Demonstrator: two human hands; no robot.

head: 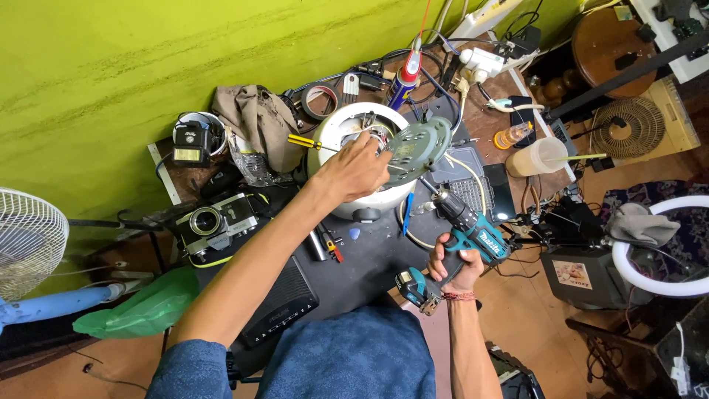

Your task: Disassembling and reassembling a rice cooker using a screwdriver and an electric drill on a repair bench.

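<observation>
While the left arm stretches far forward across the bench point(369, 258), the left hand point(356, 171) sits on top of the white round appliance point(347, 140), fingers curled down into its open top where wires show; whether it actually pinches anything there, cannot tell, fingertips are hidden. Right arm is bent close to the body, right hand point(456, 264) wrapped tight round the grip of the teal cordless drill point(461, 229), drill tilted up and away with its bit pointing at the grey-green round plate point(419, 148). That plate stands tilted, leaning on the right side of the appliance, just right of the left hand; the bit tip looks to be at its lower edge, contact unclear. Appliance is near the middle of the bench toward the far edge, between both hands and ahead of the drill hand. Yellow-handled screwdriver point(306, 142) lies across the appliance's left rim, just left of the left hand. Spray can point(406, 74) stands behind the appliance at the far edge. Old camera point(214, 224) on the left side of the bench, well apart from the hands. Crumpled cloth point(258, 122) behind-left of the appliance. Clear plastic cup point(538, 157) at the right edge. White fan point(29, 240) off the bench on the far left
</observation>
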